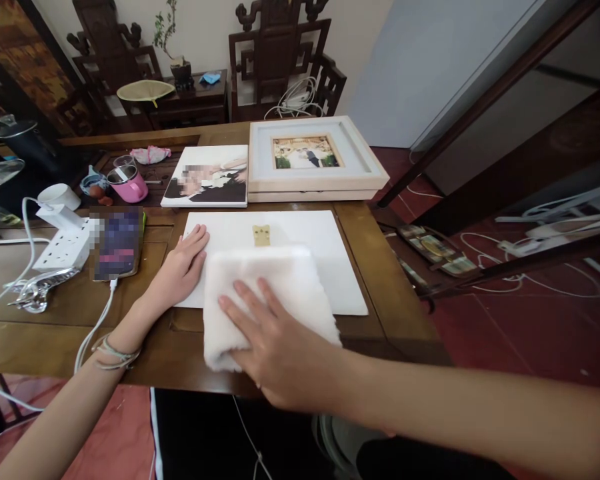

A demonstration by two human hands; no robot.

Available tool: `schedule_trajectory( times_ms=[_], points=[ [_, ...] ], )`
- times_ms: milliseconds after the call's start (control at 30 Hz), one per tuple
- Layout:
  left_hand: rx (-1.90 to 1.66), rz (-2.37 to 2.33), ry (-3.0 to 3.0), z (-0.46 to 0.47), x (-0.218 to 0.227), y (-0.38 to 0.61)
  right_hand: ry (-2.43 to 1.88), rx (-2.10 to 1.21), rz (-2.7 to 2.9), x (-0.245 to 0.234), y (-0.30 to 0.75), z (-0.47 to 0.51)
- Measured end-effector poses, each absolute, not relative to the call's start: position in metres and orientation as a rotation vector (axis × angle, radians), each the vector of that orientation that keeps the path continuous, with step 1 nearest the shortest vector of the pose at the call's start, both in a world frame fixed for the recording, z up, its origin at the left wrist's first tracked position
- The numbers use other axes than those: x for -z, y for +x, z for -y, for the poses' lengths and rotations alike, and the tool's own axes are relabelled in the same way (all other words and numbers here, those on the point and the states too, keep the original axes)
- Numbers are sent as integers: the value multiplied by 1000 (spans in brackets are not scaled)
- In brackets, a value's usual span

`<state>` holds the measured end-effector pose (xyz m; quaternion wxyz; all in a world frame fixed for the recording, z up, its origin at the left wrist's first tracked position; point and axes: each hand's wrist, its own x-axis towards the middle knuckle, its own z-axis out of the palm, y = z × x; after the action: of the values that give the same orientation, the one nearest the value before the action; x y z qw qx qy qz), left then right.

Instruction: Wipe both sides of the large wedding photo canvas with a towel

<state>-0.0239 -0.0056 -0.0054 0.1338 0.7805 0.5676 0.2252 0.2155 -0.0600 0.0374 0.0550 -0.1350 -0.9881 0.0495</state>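
Open table (383, 267) right of the white board (326, 237), framed box (315, 160) and photo panel (207, 177) blocking beyond, phone (119, 243) (plugged in) at left

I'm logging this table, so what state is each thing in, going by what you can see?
White cloth, folded, under the right hand
White board, flat, partly covered
Left hand, resting on the board
Phone, cable plugged in
Power strip, adapter plugged in
Pink mug, upright
Picture frame, face up
Photo panel, face up

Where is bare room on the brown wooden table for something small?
Bare wood shows right of the white rectangular board, and narrowly between it and the dark phone. Crowded: the left side, around the pink round mug and white plastic power strip.
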Motion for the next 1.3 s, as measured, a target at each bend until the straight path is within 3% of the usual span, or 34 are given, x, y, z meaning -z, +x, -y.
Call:
schedule_trajectory(
  times_ms=[200,467,667,833,967,1200,1300],
  points=[
    [-629,-1643,2272,6,4,-24,-514,-271,3058,-45,209,37],
    [-655,-1622,2238,6,4,-24,-798,73,3044,-31,178,-43],
    [-671,-1630,2235,6,4,-24,-592,92,3047,-35,187,15],
    [-677,-1632,2244,6,6,-25,-427,-144,3057,-48,205,64],
    [-668,-1635,2242,6,6,-26,-601,-271,3042,-46,207,46],
    [-735,-1617,2176,7,5,-26,-1029,-22,2919,-34,169,-8],
    [-859,-1621,2017,8,2,-27,-1005,17,2931,-32,156,-10]
  ],
)
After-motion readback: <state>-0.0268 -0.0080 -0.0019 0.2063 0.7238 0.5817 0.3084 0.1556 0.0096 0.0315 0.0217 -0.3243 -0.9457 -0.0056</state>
